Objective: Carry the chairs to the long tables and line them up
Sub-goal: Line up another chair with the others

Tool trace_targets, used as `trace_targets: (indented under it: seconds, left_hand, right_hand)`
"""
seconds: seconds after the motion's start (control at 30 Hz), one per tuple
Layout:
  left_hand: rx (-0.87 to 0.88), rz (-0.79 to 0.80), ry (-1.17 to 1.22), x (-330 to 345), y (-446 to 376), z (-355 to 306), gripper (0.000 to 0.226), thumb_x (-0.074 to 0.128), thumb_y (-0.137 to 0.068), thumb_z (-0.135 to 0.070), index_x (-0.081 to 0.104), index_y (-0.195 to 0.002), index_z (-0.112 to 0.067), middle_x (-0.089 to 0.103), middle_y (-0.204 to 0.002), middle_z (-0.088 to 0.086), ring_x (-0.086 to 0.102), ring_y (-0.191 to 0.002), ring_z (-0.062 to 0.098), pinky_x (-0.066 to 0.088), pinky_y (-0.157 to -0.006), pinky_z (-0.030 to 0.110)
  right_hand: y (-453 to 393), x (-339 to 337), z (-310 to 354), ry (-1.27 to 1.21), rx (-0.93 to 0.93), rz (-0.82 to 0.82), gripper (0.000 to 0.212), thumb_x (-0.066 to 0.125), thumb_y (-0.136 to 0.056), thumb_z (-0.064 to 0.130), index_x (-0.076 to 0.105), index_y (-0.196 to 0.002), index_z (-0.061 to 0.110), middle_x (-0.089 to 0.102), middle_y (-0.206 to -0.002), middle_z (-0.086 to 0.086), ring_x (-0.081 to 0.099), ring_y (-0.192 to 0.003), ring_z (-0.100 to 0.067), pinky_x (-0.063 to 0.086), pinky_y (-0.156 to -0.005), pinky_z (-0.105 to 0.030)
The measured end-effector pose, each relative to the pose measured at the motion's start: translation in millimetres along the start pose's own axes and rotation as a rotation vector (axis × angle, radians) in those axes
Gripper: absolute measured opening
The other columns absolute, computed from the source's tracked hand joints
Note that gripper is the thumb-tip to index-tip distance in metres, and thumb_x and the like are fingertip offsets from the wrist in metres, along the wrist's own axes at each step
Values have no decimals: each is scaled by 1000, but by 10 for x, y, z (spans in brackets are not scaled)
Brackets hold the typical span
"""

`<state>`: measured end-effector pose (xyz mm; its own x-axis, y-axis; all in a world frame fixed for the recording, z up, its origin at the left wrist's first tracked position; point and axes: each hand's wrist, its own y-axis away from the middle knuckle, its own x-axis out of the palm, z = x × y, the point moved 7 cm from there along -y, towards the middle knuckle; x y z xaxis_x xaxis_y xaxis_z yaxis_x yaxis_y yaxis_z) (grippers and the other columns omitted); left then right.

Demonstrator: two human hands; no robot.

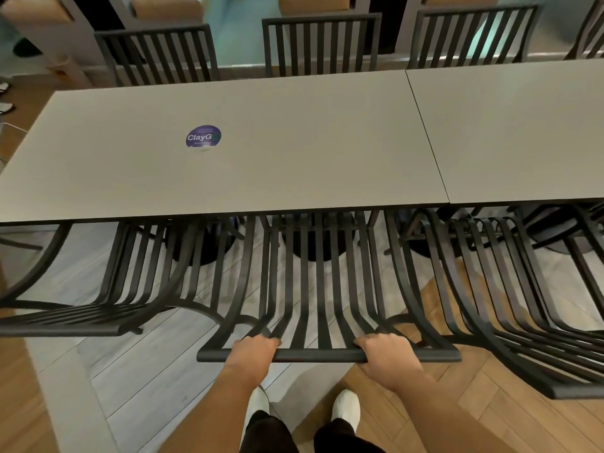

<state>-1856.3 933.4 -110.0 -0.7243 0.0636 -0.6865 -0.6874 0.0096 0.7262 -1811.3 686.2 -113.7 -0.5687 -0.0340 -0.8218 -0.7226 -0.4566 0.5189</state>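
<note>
A black slatted metal chair [322, 289] stands right in front of me, its seat tucked under the near edge of the long grey table [294, 152]. My left hand [253, 349] grips the chair's top rail left of centre. My right hand [385, 353] grips the same rail right of centre. Fingers of both hands curl over the rail between the slats. Another black chair [98, 308] stands to its left and one more [510, 305] to its right, both pushed in along the same side.
A second grey table [523, 125] butts against the first on the right. Three black chairs [322, 44] line the far side. A round purple sticker [203, 137] lies on the tabletop. Round table bases [317, 243] show underneath. My white shoes [346, 408] stand on the wood floor.
</note>
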Motion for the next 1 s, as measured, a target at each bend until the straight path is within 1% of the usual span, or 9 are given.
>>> trace_targets:
  seconds: [0.1,0.2,0.33,0.4,0.5,0.67,0.77,1.0]
  left_hand:
    - [12,-22,2,-89,-140,-12,55,52,-100,-2,44,-147,-28,64,-125,6,64,-114,28,51,-100,42]
    - [4,-45,9,-180,-283,-51,51,53,-99,-3,48,-143,-28,66,-121,5,65,-111,27,52,-97,41]
    - [-17,-58,39,-306,-437,-118,47,52,-100,-5,50,-140,-29,65,-119,4,64,-111,27,50,-96,41]
    - [-18,-72,54,-368,-508,-121,46,51,-100,-4,52,-139,-29,65,-118,4,64,-110,26,51,-95,40]
    - [-12,-72,48,-393,-553,-123,45,52,-101,-5,51,-140,-28,65,-120,5,64,-111,27,51,-95,41]
    - [-8,-78,25,-386,-559,-136,44,54,-102,-8,49,-142,-25,65,-122,7,64,-113,28,51,-97,42]
    - [-5,-57,10,-380,-564,-130,46,55,-102,-8,47,-144,-25,64,-122,7,64,-112,27,52,-97,41]
    - [-20,-22,-25,-382,-558,-129,47,54,-101,-8,47,-144,-28,65,-120,7,64,-110,27,52,-96,41]
  right_hand:
    - [-70,-98,-78,-11,-1,-17,25,51,-101,37,63,-123,33,67,-107,10,63,-95,-12,52,-89,-28]
    - [-168,-218,-198,-6,-8,-38,24,51,-101,38,63,-121,35,66,-106,12,62,-94,-10,50,-87,-25]
    - [-320,-382,-334,34,1,-40,29,51,-100,36,62,-127,36,67,-111,13,64,-98,-12,54,-88,-31]
    - [-398,-458,-374,40,3,-33,31,50,-100,32,61,-129,36,67,-112,12,64,-99,-13,55,-88,-32]
    - [-462,-468,-401,51,-1,-22,34,50,-99,30,61,-131,37,68,-111,12,64,-97,-13,56,-87,-32]
    - [-475,-425,-418,12,-9,-23,35,52,-100,32,60,-134,37,68,-112,13,65,-96,-10,55,-86,-27]
    - [-485,-432,-414,4,-17,-8,34,52,-101,32,61,-133,36,67,-108,14,64,-93,-10,55,-84,-25]
    - [-487,-420,-422,12,25,32,39,51,-100,29,57,-138,39,68,-107,12,64,-91,-11,57,-82,-28]
